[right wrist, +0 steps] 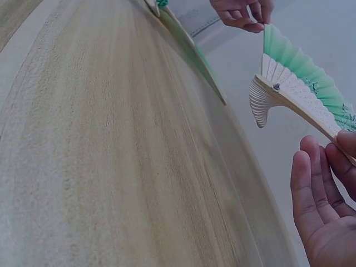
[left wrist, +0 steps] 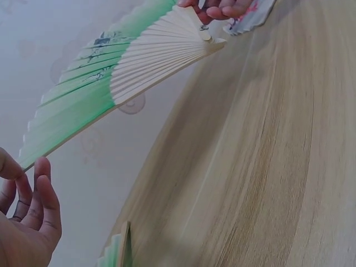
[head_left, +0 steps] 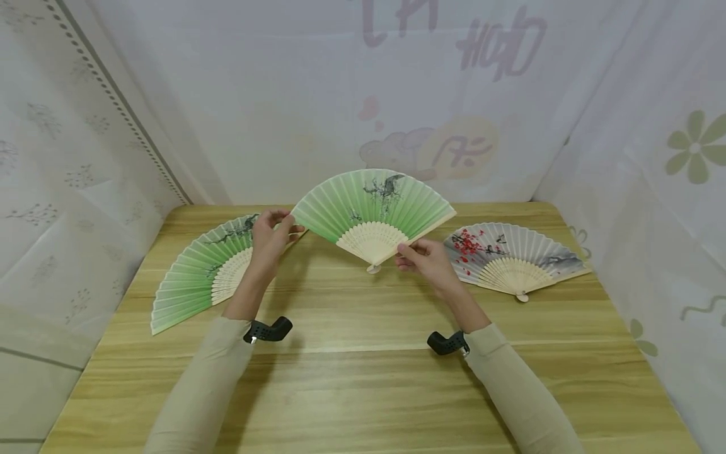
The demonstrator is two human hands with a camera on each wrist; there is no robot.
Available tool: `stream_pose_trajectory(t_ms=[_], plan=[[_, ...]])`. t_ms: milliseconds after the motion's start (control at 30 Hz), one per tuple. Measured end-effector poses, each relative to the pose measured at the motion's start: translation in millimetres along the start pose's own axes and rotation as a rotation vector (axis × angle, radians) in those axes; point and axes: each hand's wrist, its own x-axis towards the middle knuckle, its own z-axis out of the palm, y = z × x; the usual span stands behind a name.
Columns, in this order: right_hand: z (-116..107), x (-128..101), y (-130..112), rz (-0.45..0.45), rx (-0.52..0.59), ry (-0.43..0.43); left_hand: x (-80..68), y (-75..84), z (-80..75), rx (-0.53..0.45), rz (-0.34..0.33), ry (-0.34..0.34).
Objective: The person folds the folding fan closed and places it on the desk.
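All around the far, left and right sides, pale cloth with faint pictures (head_left: 266,94). Below, a wide, shiny, yellow-brown wooden tabletop (head_left: 351,391). Up above the far middle part, a green-and-white folding fan with pale wooden sticks and a dark branch picture (head_left: 373,214), opened wide and lifted off the wood. On the left, spread out on the tabletop, another green fan with pale sticks (head_left: 195,277), partly tucked from sight behind an arm. On the right, spread out too, a grey-white fan with red flowers (head_left: 510,258). At the lifted fan's left corner, the left hand (head_left: 271,236), pinching with thumb and finger. On its right outside stick, near the bottom, the right hand (head_left: 428,261), pinching too. At the wrists, small black plastic pieces (head_left: 269,330). Where the sticks meet, a tiny shiny metal pin (right wrist: 276,87).
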Motion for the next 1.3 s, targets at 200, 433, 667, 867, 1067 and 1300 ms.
stream_pose_trajectory(t_ms=[200, 433, 667, 867, 1067, 1300], plan=[[-1, -3, -3, 0.000, -0.010, -0.006, -0.8, 0.9, 0.0, 0.027, -0.001, -0.018], [0, -2, -2, 0.006, -0.019, -0.005, 0.1, -1.5, -0.3, 0.028, 0.014, -0.022], [2, 0, 0, -0.012, -0.039, -0.033, 3.7, -1.3, 5.0, 0.046, 0.016, -0.004], [4, 2, 0, -0.034, -0.075, -0.056, 6.5, -0.8, 11.8, 0.013, 0.007, -0.009], [6, 0, -3, -0.047, -0.130, -0.059, 7.4, -0.4, 16.5, -0.008, 0.009, -0.010], [8, -1, -5, -0.043, -0.188, -0.048, 7.2, -2.0, 22.4, -0.012, 0.026, -0.030]])
